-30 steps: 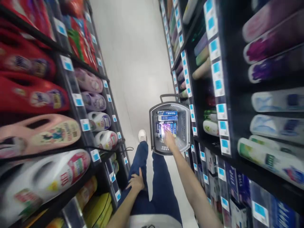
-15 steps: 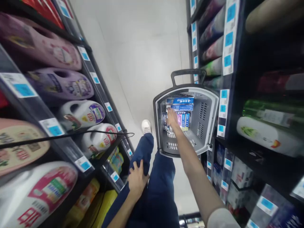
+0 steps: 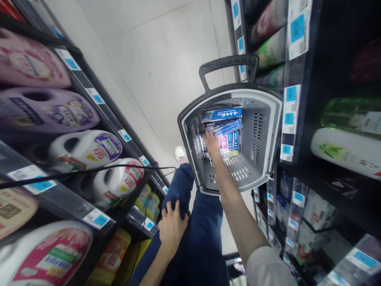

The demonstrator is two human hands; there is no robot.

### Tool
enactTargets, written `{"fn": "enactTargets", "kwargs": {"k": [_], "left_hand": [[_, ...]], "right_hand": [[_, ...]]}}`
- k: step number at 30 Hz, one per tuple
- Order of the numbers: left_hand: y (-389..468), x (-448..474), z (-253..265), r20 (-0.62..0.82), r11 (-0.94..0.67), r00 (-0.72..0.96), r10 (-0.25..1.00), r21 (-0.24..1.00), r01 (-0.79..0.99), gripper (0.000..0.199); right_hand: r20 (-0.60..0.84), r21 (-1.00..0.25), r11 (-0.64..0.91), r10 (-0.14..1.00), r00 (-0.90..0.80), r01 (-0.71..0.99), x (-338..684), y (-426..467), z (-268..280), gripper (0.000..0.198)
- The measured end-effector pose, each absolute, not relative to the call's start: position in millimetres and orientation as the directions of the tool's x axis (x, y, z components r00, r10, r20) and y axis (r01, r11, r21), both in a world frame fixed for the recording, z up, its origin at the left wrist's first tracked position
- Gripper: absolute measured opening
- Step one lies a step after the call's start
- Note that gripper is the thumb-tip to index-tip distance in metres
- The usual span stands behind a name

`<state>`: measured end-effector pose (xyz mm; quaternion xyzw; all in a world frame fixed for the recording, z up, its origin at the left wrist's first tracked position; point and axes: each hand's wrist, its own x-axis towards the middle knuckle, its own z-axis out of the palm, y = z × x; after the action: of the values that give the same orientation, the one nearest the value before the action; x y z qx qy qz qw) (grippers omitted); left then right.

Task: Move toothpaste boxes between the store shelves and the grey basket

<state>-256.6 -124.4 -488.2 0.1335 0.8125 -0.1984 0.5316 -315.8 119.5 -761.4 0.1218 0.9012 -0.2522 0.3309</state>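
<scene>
A grey shopping basket (image 3: 268, 131) with a black handle stands on the floor ahead of my legs. My right hand (image 3: 212, 143) reaches down inside it, its fingers closed at the left end of a tilted blue toothpaste box (image 3: 228, 128); the grip is partly hidden. Behind that lies another blue toothpaste box (image 3: 223, 114) with white lettering. Several upright narrow boxes (image 3: 230, 144), pink, blue and yellow-green, stand to the right of the hand. My left hand (image 3: 173, 226) rests on my left knee, fingers spread, holding nothing.
Detergent bottles (image 3: 86, 149) fill the shelves at left, and a black cable (image 3: 119, 167) hangs across them. On the right, shelves with price tags (image 3: 290, 107) hold bottles and packs close to the basket. Pale floor tiles (image 3: 166, 59) stretch ahead.
The front blue toothpaste box has turned from level to tilted, its left end nearer me. My right hand stays at its left end. The view has shifted closer; my left hand stays on the knee.
</scene>
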Motion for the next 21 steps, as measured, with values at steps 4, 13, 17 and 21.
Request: {"fn": "enactTargets", "kwargs": {"k": [4, 13, 17, 21], "left_hand": [[-119.2, -259.5, -486.9, -0.911, 0.888, -0.412, 0.029, -0.166, 0.429, 0.052], [-117.5, -244.9, -483.6, -0.896, 0.873, -0.44, 0.063, -0.164, 0.459, 0.05], [-129.4, -229.8, -487.7, -0.887, 0.875, -0.457, 0.07, -0.166, 0.455, 0.049], [-136.8, -214.0, -489.9, -0.874, 0.874, -0.479, 0.083, -0.167, 0.456, 0.048]], "right_hand": [[-0.611, -0.352, 0.923, -0.099, -0.785, 0.157, -294.5, 122.2, -740.7, 0.043], [-0.505, -0.667, 0.431, 0.339, -0.794, 0.608, -240.6, 124.8, -670.4, 0.049], [-0.653, -0.748, -0.335, 0.523, -0.548, 0.573, -217.4, 154.9, -656.6, 0.057], [-0.713, -0.664, -0.688, 0.463, -0.526, 0.293, -213.6, 181.9, -639.5, 0.058]]}}
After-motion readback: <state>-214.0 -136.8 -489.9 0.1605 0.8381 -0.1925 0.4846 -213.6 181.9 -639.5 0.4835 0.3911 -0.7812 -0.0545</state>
